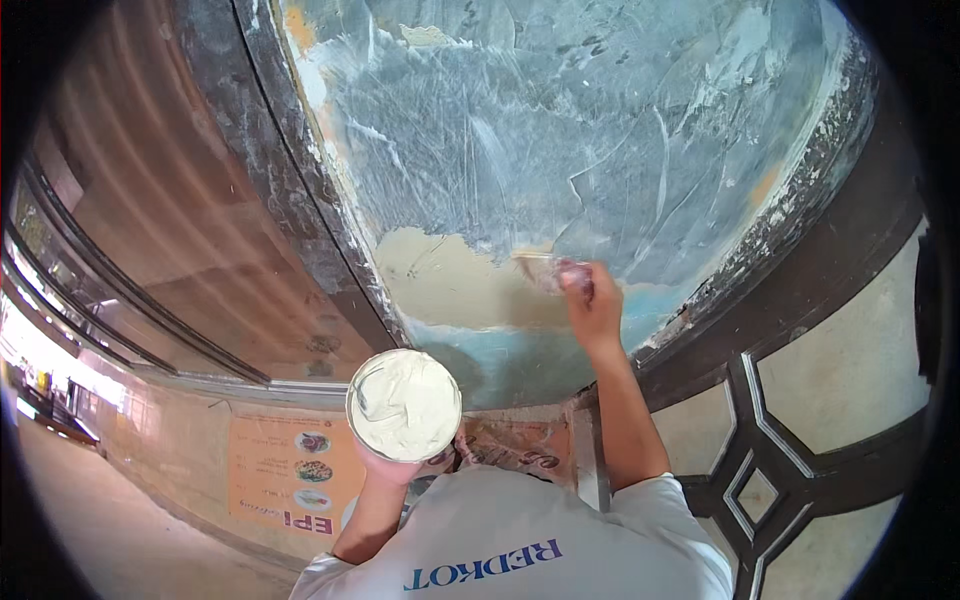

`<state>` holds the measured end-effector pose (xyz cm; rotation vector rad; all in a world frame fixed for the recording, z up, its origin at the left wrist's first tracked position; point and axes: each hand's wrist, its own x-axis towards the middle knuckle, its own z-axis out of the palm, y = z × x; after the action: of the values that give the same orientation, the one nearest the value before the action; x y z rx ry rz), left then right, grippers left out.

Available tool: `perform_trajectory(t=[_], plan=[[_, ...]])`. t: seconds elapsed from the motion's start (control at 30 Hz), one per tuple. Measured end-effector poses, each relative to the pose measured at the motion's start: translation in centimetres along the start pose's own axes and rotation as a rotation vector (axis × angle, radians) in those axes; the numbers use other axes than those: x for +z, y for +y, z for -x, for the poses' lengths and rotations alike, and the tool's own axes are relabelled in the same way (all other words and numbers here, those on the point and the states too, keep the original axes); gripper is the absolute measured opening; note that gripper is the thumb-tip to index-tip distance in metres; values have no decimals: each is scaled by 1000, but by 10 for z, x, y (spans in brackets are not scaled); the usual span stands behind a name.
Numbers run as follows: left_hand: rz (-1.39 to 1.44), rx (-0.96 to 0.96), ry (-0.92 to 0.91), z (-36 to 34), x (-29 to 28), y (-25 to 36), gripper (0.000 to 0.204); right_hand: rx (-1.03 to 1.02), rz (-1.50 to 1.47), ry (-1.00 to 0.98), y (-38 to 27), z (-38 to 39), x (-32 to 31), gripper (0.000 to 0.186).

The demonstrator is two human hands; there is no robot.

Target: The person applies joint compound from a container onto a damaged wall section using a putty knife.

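My left hand [388, 467] holds a round tub [404, 405] full of pale cream paste, low in the middle of the view. My right hand [592, 305] is closed on a putty knife [540, 264], whose blade is on the blue-grey panel [560, 120] at the upper edge of a smooth beige patch of paste [430, 280]. The panel above has scratches, white smears and flaking edges. A pale turquoise band shows along its lower part.
A dark frame and brown glazed panels [160, 220] are at the left. A dark door with cream insets [810, 340] is at the right. An orange printed sheet [270, 470] lies on the tan surface below, with a bright opening at the far left.
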<state>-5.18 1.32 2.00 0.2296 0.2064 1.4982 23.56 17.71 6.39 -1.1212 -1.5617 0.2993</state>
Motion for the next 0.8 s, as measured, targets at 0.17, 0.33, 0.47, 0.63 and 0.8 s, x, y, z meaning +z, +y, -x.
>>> perform_trajectory(t=[0.17, 0.33, 0.47, 0.63, 0.8], plan=[[-112, 18, 24, -5, -8, 8, 68, 199, -473, 105, 7, 5, -3, 25], [45, -62, 68, -13, -3, 9, 70, 94, 52, -129, 15, 13, -1, 25], [35, -55, 48, -14, 0, 11, 70, 286, -508, 365, 11, 4, -4, 24], [-50, -37, 73, -16, 0, 9, 70, 245, -369, 128, 15, 7, -18, 19], [10, -54, -9, -17, -3, 3, 71, 75, -52, -143, 27, 11, -14, 19]])
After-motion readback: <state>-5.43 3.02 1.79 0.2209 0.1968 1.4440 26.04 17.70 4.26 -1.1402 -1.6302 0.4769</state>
